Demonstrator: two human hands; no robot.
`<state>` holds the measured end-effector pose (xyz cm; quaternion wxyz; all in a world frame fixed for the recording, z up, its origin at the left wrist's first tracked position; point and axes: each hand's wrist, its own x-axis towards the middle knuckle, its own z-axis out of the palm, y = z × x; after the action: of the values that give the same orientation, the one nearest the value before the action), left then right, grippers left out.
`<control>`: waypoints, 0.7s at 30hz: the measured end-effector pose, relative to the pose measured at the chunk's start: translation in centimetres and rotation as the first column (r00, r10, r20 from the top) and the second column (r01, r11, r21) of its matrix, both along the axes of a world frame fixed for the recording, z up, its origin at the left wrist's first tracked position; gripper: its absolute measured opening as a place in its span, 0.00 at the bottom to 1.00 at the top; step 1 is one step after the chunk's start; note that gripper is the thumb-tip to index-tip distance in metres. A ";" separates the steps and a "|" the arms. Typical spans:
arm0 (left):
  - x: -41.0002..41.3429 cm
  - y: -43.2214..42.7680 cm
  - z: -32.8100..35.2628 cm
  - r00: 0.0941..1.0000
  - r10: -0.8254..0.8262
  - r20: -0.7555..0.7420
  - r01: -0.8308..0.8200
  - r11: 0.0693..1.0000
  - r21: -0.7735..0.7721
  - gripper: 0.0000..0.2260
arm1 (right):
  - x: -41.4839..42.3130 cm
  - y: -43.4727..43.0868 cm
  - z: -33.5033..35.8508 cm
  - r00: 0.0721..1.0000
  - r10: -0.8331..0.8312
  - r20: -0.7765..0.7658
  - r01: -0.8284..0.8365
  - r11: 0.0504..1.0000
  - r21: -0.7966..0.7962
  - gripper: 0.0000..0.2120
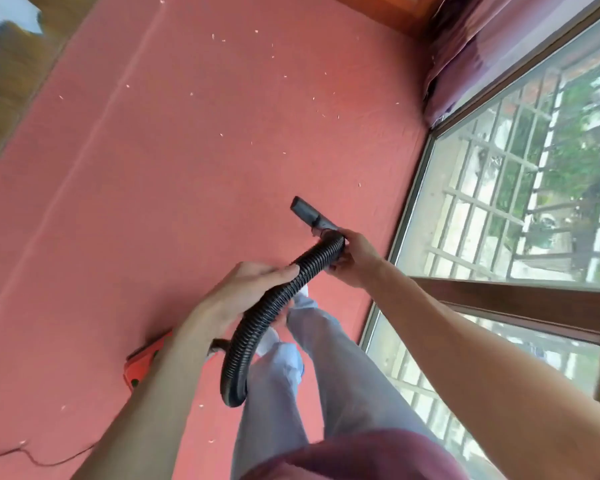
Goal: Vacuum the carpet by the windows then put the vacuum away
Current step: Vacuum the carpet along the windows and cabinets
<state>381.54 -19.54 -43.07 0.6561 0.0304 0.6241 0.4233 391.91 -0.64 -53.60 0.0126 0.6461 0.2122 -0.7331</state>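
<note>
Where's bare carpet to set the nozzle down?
Widest free patch: pink carpet left of the black nozzle, out to the wooden floor strip; white scraps dot it farther ahead. Crowded near the feet: black ribbed hose, orange vacuum body, both hands, thin black cord.

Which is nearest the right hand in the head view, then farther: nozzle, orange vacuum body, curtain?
From the right hand:
1. Nozzle, just beyond its fingers.
2. Orange vacuum body, low left, behind the left forearm.
3. Curtain, top right by the window.
</note>
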 end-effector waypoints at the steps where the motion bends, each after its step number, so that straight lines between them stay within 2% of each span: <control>1: 0.4 -0.1 1.6 0.999 -0.034 -0.014 0.034 0.999 0.009 0.15 | 0.6 -0.1 2.0 1.000 -0.022 -0.002 0.022 1.000 0.001 0.08; 6: 1.0 0.9 6.9 0.980 -0.154 -0.125 0.161 0.986 0.052 0.27 | 2.5 1.6 8.6 0.995 -0.087 -0.047 0.088 0.996 0.018 0.10; 9: 0.0 3.5 9.4 0.967 -0.166 -0.196 0.184 0.980 0.079 0.25 | 2.1 4.3 11.8 0.984 -0.123 -0.128 0.127 0.992 0.016 0.13; 14: -2.5 8.2 12.5 0.929 -0.227 -0.294 0.256 0.964 0.065 0.20 | 0.3 9.1 14.8 0.941 -0.196 -0.276 0.206 0.979 0.007 0.11; 21: -5.9 15.6 14.6 0.897 -0.284 -0.338 0.311 0.950 0.027 0.20 | -3.3 17.3 17.3 0.934 -0.107 -0.341 0.133 0.990 0.055 0.11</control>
<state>375.64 -3.99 -28.43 0.5973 0.2222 0.6956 0.3317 388.59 16.66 -36.30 -0.0936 0.5229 0.1993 -0.8234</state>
